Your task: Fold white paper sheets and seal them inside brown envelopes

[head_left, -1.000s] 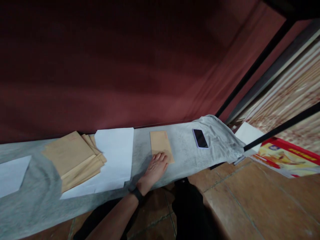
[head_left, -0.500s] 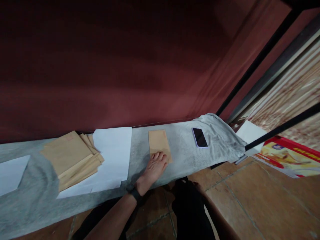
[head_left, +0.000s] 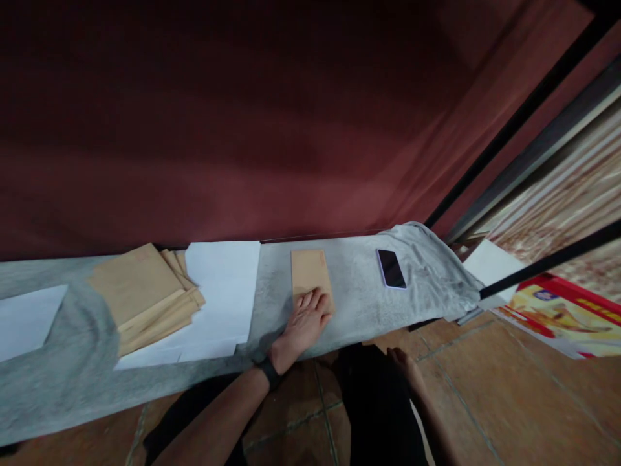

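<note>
A brown paper envelope [head_left: 309,268] lies flat on the grey cloth. My left hand [head_left: 308,317], with a dark watch on its wrist, presses on the envelope's near end, fingers bent and close together. The hand covers that end. Low beside my right leg hangs my right hand [head_left: 403,366], below the cloth's edge; its fingers are too dim and small to read. To the left, a fanned pile of brown envelopes [head_left: 145,291] rests partly over white paper sheets [head_left: 226,285]. Right of the single envelope lies a phone [head_left: 391,268] with a dark screen.
The grey cloth [head_left: 354,278] covers a long narrow surface against a dark red wall [head_left: 272,181]. Another white sheet [head_left: 29,320] is at far left. Black metal bars [head_left: 548,255] and a red-and-yellow box [head_left: 563,310] stand at the right, above a tiled floor [head_left: 485,369].
The view has shifted slightly. My left hand stays on the envelope's near end, its fingers a little more bent. My right hand has moved slightly right, away from my leg.
</note>
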The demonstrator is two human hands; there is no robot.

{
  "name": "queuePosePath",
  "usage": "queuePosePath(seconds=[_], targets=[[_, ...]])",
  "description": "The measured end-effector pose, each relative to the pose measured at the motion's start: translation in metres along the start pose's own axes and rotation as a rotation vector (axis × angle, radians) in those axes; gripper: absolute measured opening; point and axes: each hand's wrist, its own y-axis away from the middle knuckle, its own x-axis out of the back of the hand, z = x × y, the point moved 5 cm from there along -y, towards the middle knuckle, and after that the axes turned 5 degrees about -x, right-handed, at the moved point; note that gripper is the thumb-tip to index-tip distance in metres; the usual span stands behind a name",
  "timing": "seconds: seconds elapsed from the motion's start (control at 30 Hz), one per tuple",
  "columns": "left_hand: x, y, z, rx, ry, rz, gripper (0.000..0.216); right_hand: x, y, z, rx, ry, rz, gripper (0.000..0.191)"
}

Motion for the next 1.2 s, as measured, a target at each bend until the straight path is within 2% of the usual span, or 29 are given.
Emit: queuePosePath(seconds=[0.07, 0.1, 0.2, 0.3, 0.4, 0.5, 0.57, 0.7, 0.83, 0.97, 1.2], targets=[[-0.005, 0.004, 0.001, -0.006, -0.001, 0.021, 0.054, 0.019, -0.001, -0.012, -0.018, -0.093, 0.081, 0.048], [-0.007, 0.006, 0.002, -0.02, 0.004, 0.023, 0.057, 0.026, -0.002, -0.026, 0.019, -0.177, 0.105, 0.048], [-0.014, 0.011, 0.008, -0.077, 0.039, -0.008, 0.063, 0.018, -0.013, -0.087, 0.133, -0.287, 0.023, 0.046], [-0.019, 0.016, 0.014, -0.15, 0.086, -0.043, 0.067, -0.031, -0.026, -0.155, 0.366, -0.183, -0.162, 0.046], [-0.021, 0.02, 0.017, -0.182, 0.108, -0.038, 0.069, -0.095, -0.044, -0.193, 0.536, -0.033, -0.293, 0.05], [-0.019, 0.022, 0.02, -0.19, 0.124, -0.042, 0.069, -0.143, -0.064, -0.207, 0.688, 0.248, -0.282, 0.049], [-0.016, 0.024, 0.022, -0.196, 0.139, -0.056, 0.071, -0.159, -0.078, -0.211, 0.748, 0.414, -0.193, 0.048], [-0.01, 0.027, 0.023, -0.184, 0.158, -0.092, 0.076, -0.17, -0.102, -0.217, 0.761, 0.585, -0.043, 0.053], [-0.012, 0.03, 0.025, -0.205, 0.194, -0.1, 0.075, -0.176, -0.114, -0.225, 0.775, 0.615, -0.026, 0.056], [-0.014, 0.03, 0.026, -0.237, 0.221, -0.1, 0.077, -0.181, -0.114, -0.228, 0.812, 0.64, -0.094, 0.056], [-0.012, 0.029, 0.031, -0.336, 0.187, -0.102, 0.066, -0.184, -0.082, -0.219, 0.893, 0.67, -0.35, 0.05]])
